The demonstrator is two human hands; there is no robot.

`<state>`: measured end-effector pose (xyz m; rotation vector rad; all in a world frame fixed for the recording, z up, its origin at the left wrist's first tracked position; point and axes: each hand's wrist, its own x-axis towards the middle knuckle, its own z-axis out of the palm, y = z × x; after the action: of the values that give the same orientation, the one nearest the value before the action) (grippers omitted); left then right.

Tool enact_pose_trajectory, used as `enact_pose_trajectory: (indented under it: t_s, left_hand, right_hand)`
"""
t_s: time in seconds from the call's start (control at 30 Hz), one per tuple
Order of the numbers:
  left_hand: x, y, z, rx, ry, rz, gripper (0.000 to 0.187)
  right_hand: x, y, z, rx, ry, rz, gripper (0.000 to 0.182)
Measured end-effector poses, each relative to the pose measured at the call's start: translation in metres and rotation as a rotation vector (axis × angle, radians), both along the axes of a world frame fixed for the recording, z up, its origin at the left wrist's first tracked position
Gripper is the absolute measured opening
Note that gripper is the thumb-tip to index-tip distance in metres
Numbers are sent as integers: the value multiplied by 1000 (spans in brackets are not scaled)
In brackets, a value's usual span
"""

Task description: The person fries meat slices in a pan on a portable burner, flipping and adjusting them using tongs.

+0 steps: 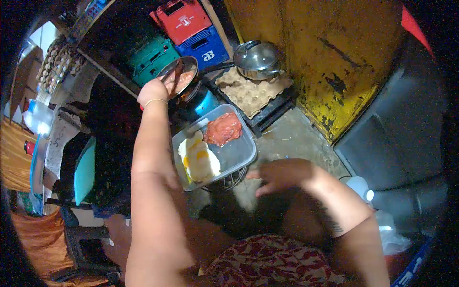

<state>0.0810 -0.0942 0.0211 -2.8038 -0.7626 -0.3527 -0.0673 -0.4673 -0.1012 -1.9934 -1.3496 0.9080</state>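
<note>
My left hand (154, 93) reaches to a round pan (192, 64), closed on something too unclear to name at the pan's near edge. Pinkish meat (184, 81) lies in the pan, over a lit burner with a blue flame. Nearer to me, a clear plastic container (247, 155) holds fried eggs (198, 155) on its left and reddish raw-looking meat (223, 129) at its upper right. My right hand (282, 174) hovers just right of the container, fingers apart, with nothing in it.
A lidded metal pot (256, 60) and a piece of egg-tray cardboard (253, 91) are at the back right. Red (184, 21), blue (205, 48) and green (154, 60) crates stand behind the pan. Egg trays (57, 69) are stacked far left; a yellow panel (334, 62) rises at right.
</note>
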Motion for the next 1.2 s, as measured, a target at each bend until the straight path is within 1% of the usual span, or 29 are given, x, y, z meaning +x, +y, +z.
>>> enact_pose_trajectory:
  t_s: [0.07,0.13,0.2,0.27,0.33,0.47,0.57,0.63,0.73,0.83,0.97,1.03,1.07,1.13,1.2]
  left_hand:
    - [-4,-2,13,-9,-27,17,28]
    - [3,17,16,-32,-43,9,28]
    - [2,23,20,-81,-92,-24,27]
    - [5,33,19,-126,-65,1,27]
    - [14,50,11,-202,-57,57,27]
    - [5,45,-8,-217,-13,132,27]
    - [5,56,-24,-271,-3,127,26]
    - [5,61,-32,-265,-29,114,26]
    - [1,54,-33,-240,-7,98,26]
    - [8,57,-41,-229,-3,73,26]
    - [0,45,-37,-249,29,68,27]
    - [-6,41,-33,-267,-64,98,27]
    - [-9,41,-29,-266,-67,98,27]
    - [-14,43,-20,-204,-46,76,27]
    - [-18,45,-9,-201,-61,88,27]
  right_hand:
    - [-1,0,7,-13,3,12,71]
    - [-3,1,13,-103,-10,-3,71]
    - [-3,0,5,-93,-15,-5,73]
    - [-1,0,-1,-84,-24,-5,74]
    - [0,0,-4,-122,-20,-4,76]
    - [2,1,-12,-99,-36,10,76]
    - [2,0,-17,-53,-9,7,76]
    - [1,1,-9,-10,-66,38,72]
    - [2,1,-21,52,-91,51,72]
    - [2,3,-19,51,-87,56,72]
    - [1,5,-19,66,-79,63,73]
    - [3,6,-29,120,-86,89,73]
    - [2,5,-30,121,-89,90,73]
    - [0,4,-30,151,-152,81,73]
    - [-3,2,-29,146,-154,59,72]
